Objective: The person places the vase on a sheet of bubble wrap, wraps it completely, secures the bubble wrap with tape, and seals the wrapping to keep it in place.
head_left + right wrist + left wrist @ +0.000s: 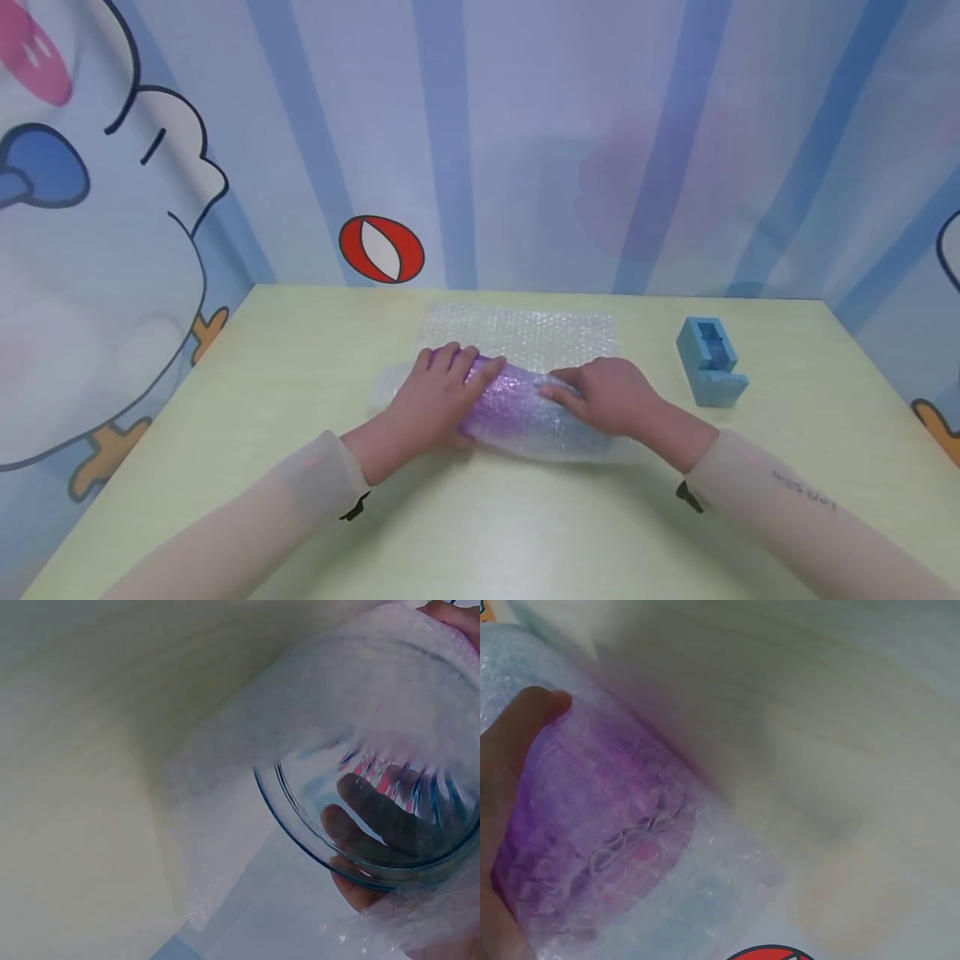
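Observation:
A purple-and-blue glass vase point(498, 408) lies on its side, wrapped in clear bubble wrap point(525, 329), part of which stretches flat behind it. My left hand point(438, 392) grips the purple end from above, fingers over the far side. In the left wrist view its thumb point(526, 720) presses on the wrap over the vase. My right hand point(618, 396) holds the other end with thumb and fingers. The right wrist view shows the vase's clear round rim point(279, 810) uncovered at that end, with fingers visible through the glass.
A light blue tape dispenser point(708, 367) stands on the pale yellow table point(480, 533) to the right of my right hand. Behind the table's far edge rises a blue-striped wall point(540, 167) with printed cartoon figures.

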{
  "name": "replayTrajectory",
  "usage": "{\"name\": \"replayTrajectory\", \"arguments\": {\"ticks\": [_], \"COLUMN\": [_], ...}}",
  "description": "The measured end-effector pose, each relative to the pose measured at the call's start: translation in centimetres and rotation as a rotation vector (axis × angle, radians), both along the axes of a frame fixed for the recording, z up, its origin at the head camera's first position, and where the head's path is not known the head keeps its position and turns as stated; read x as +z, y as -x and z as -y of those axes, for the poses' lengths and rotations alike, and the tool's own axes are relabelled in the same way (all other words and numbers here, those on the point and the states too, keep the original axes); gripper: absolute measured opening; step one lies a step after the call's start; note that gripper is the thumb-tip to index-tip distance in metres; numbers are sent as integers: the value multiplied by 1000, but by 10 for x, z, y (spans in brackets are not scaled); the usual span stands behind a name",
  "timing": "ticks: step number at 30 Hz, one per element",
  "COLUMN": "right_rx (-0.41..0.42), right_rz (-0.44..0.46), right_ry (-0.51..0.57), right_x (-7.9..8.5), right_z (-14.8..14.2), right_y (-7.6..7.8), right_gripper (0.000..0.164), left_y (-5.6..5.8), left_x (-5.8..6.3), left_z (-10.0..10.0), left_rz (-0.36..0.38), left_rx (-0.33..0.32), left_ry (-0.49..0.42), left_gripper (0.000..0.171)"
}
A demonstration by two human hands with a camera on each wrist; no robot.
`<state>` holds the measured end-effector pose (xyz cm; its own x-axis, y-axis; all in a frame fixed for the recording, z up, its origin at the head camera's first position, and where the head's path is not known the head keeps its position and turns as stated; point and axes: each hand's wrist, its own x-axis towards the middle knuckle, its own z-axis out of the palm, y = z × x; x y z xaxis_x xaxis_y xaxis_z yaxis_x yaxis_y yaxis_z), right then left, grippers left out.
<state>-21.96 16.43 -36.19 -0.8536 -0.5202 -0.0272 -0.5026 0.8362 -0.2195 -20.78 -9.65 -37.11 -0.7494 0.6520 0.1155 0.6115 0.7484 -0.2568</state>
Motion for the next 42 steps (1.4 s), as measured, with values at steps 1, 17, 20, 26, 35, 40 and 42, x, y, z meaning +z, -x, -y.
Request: {"name": "replayTrajectory", "arguments": {"ticks": [1, 17, 20, 26, 35, 40, 42], "right_rx": [-2, -19, -3, 240, 110, 185, 214], "right_rz": [14, 233, 88, -657, -287, -274, -268], "right_ry": [5, 88, 99, -36, -198, -191, -180], "right_x": [1, 7, 7, 4, 5, -1, -2], "right_z": [0, -2, -3, -1, -8, -17, -18], "right_y": [2, -15, -15, -22, -60, -53, -48], "right_gripper": [54, 64, 60, 34, 83, 105, 108], "left_y": [2, -13, -8, 0, 2, 2, 2], "left_x": [2, 21, 24, 27, 24, 23, 22], "left_z": [0, 5, 4, 5, 5, 7, 8], "left_rz": [25, 296, 329, 393, 332, 356, 348], "left_rx": [7, -10, -21, -9, 9, -9, -1], "left_ry": [-10, -90, -81, -84, -167, -190, -199], "left_gripper": [107, 98, 98, 98, 81, 76, 74]}}
